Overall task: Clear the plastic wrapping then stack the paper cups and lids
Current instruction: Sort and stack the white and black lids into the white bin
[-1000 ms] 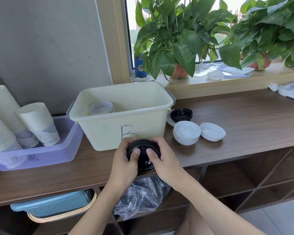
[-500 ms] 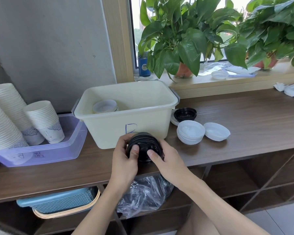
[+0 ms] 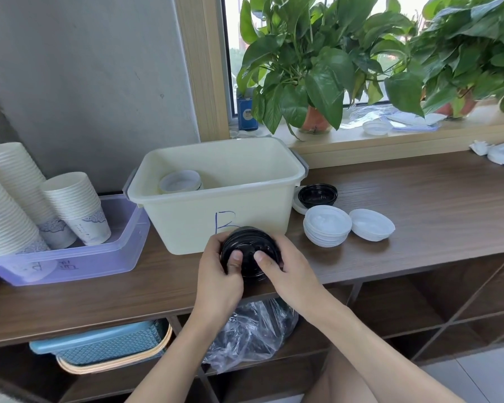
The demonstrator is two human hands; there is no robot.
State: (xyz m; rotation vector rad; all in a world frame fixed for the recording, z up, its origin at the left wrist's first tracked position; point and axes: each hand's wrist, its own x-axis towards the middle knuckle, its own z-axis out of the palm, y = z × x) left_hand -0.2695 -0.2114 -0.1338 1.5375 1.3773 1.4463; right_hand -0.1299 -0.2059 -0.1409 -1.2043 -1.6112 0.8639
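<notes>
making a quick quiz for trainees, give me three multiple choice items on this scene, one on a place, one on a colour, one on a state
1. Where do the stacked white paper cups stand?
A. in the translucent purple plastic bin
B. on the windowsill
C. on the floor

2. What colour is the stack of plastic lids in both hands?
A. white
B. black
C. green

3. How is the cream plastic tub marked B?
A. lidded
B. tipped over
C. open and upright

Answers: 1 A, the paper cups lean in the purple bin. 2 B, the left hand and right hand grip black lids. 3 C, the cream tub shows its inside.
</notes>
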